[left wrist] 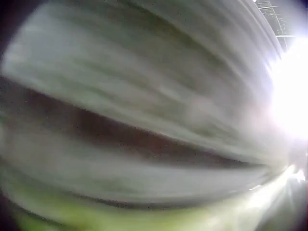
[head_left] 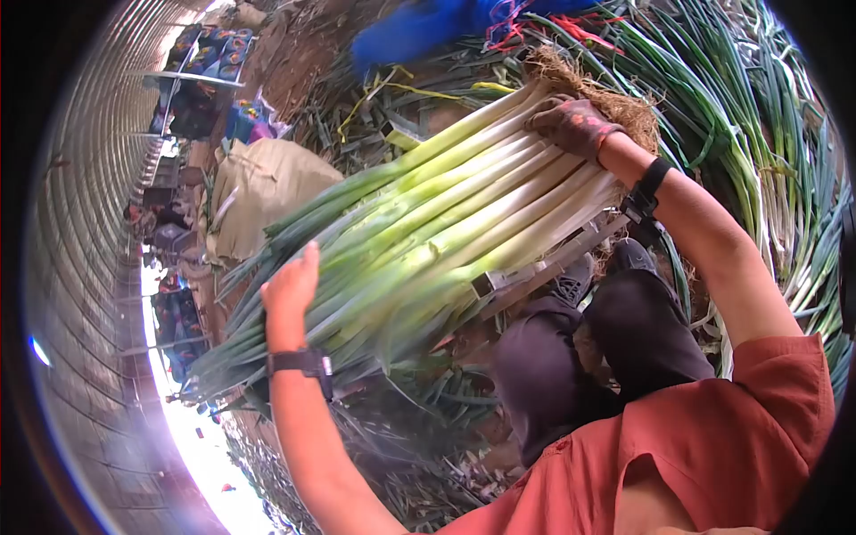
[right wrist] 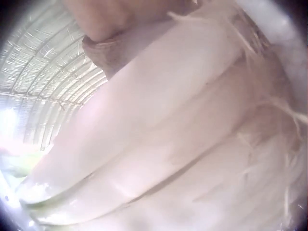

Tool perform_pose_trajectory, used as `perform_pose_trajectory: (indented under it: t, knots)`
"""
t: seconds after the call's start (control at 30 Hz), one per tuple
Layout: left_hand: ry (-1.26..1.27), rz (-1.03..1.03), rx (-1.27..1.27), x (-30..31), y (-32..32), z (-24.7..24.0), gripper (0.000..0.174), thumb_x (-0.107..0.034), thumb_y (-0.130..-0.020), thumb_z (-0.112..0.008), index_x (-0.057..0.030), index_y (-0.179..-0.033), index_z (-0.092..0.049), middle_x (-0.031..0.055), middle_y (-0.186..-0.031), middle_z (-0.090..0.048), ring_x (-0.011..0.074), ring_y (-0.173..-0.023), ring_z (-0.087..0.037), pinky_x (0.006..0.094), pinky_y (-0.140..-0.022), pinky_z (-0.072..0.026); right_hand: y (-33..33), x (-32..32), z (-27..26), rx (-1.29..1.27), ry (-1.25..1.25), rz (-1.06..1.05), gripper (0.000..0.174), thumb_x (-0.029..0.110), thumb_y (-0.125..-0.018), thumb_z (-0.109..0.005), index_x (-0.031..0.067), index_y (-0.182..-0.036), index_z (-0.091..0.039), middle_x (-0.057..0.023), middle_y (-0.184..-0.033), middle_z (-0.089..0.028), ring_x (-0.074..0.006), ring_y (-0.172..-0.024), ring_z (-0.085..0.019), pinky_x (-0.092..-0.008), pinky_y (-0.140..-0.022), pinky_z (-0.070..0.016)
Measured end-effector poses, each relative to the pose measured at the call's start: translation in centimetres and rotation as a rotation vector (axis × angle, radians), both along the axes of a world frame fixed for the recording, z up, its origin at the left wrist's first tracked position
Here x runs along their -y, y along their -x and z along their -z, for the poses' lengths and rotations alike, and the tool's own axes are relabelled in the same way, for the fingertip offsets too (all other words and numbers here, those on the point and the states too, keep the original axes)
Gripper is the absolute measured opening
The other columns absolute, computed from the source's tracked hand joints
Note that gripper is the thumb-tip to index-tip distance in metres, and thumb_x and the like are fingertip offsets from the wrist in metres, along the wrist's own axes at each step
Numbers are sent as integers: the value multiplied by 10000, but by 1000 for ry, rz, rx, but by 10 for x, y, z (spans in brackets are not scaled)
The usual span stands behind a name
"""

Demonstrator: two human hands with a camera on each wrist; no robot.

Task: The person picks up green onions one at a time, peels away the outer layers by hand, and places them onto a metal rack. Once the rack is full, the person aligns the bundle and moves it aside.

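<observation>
A wide bundle of large green onions lies slantwise in front of the person, white stalks and roots at upper right, green leaves at lower left. The right hand, in a dark glove with red patches, grips the white stalks just below the roots. Around the leafy end is the bare left hand, thumb straight, its other fingers mostly hidden. Blurred leaves fill the left wrist view. White stalks lie close in the right wrist view, the glove's edge above them.
A metal bar shows under the bundle. More green onions are piled at right. Yellow ties and loose leaves lie beyond, near a blurred blue thing. A beige cloth-covered heap stands at left. The person's knees are close below.
</observation>
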State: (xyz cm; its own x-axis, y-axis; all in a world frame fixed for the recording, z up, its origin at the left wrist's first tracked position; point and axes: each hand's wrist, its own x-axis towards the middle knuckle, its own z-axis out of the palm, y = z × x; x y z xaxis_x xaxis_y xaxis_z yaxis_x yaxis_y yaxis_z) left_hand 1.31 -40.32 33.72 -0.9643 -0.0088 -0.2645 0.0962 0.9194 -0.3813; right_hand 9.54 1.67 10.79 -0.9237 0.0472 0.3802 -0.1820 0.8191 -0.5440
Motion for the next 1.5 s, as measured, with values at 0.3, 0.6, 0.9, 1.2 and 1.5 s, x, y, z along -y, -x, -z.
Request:
perform_pose_trajectory:
  t: [0.3,0.6,0.9,1.2,1.5]
  knots:
    - [-268,-42,-133,70,32,42,680,-578,-911,-219,-77,-1219,-561,215,-1232,-530,393,-1170,-470,460,-987,-346,-2,1,-3,-6,-125,17,220,213,-837,-536,222,-999,-685,-56,-963,-646,-266,-905,-606,-363,-793,-497]
    - [-214,229,-363,62,23,35,421,-427,-937,-298,-187,-1161,-561,72,-1180,-570,255,-1138,-499,447,-1017,-296,-8,11,-11,-59,-228,59,221,214,-854,-519,223,-1015,-670,-43,-975,-645,-253,-949,-592,-350,-824,-485]
    - [-416,419,-388,0,-123,-10,400,-286,-768,-689,-138,-1119,-567,83,-1052,-582,273,-992,-536,387,-849,-432,-3,2,4,-49,-213,59,287,183,-854,-506,233,-1094,-655,-104,-1006,-647,-309,-908,-613,-388,-811,-500]
    - [4,459,-698,50,-185,48,664,-67,-748,-533,-130,-1386,-359,85,-1465,-290,238,-1295,-360,447,-1063,-251,0,0,-3,25,-156,14,250,249,-884,-502,218,-1083,-650,-106,-1078,-620,-322,-1006,-578,-402,-848,-478]
    - [-726,-12,-478,85,-222,50,386,-398,-825,-630,-101,-1066,-582,116,-907,-647,294,-795,-629,382,-696,-490,-2,0,-2,46,-174,13,251,236,-880,-508,219,-1084,-653,-95,-1116,-611,-314,-1050,-561,-401,-880,-463]
